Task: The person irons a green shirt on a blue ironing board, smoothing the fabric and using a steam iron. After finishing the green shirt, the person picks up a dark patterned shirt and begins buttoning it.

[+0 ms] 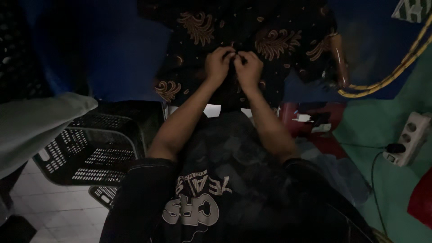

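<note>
At the far left a pale grey-green cloth hangs in from the edge, and below it a black perforated plastic basket stands on the white tiled floor, near the left end of the blue-covered surface that carries the work. The scene is dim.

A dark shirt with golden-brown leaf patterns lies spread on that blue surface, reaching from about its middle toward the right end. The left hand rests on the shirt near its near edge, fingers curled in and pressed together, pinching a small fold of the fabric at the shirt's middle line. Just beside it, almost touching, the right hand is curled the same way, its fingertips nipping the same strip of cloth. What lies between the fingertips is too dark to make out. Both bare forearms run back toward the person's dark printed top at the bottom of the view.

Right of the hands, below the near edge of the blue surface, sits a dark red object, blurred. A yellow cord curves over the right end of the surface. On the green surface at the far right lies a white power strip with a black plug in it and a thin black cable trailing downward
</note>
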`<control>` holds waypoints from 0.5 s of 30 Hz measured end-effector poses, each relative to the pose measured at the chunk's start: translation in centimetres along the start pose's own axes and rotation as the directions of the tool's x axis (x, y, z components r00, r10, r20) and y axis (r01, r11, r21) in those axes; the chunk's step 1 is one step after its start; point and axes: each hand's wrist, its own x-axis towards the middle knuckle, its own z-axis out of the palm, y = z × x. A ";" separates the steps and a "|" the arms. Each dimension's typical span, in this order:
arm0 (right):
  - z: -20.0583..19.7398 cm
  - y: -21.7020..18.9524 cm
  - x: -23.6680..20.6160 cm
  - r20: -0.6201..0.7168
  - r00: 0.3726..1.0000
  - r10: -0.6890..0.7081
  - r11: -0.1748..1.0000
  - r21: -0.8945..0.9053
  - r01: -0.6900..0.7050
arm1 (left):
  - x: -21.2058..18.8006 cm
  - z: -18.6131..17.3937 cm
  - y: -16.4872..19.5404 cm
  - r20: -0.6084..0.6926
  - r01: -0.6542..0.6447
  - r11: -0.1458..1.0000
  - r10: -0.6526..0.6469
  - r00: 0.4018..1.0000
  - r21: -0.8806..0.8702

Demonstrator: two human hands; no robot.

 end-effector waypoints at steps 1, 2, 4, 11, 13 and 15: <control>0.1 0.1 -0.1 -0.003 1.000 0.011 1.000 0.015 -0.011 | -0.1 0.1 0.0 -0.014 0.003 1.000 -0.003 1.000 0.001; 0.2 0.2 -0.2 0.007 1.000 0.018 1.000 -0.017 -0.017 | -0.2 0.1 0.0 -0.009 -0.002 1.000 0.003 1.000 0.017; 0.3 0.2 -0.2 0.023 0.999 0.026 0.996 -0.081 -0.025 | -0.4 0.0 0.1 -0.001 -0.021 0.999 0.021 1.000 0.046; -0.2 -0.1 0.5 0.110 0.993 -0.030 0.988 -0.146 0.046 | -0.4 -0.2 -0.2 -0.045 -0.100 0.995 0.098 0.994 -0.023; -0.5 -0.1 0.7 0.148 0.989 0.010 0.986 -0.167 0.015 | -0.3 -0.1 -0.1 -0.052 -0.108 0.993 0.106 0.993 -0.049; -0.7 -0.1 0.8 0.182 0.982 -0.043 0.993 -0.102 0.062 | -0.2 -0.1 0.0 -0.053 -0.042 0.998 0.039 0.998 -0.055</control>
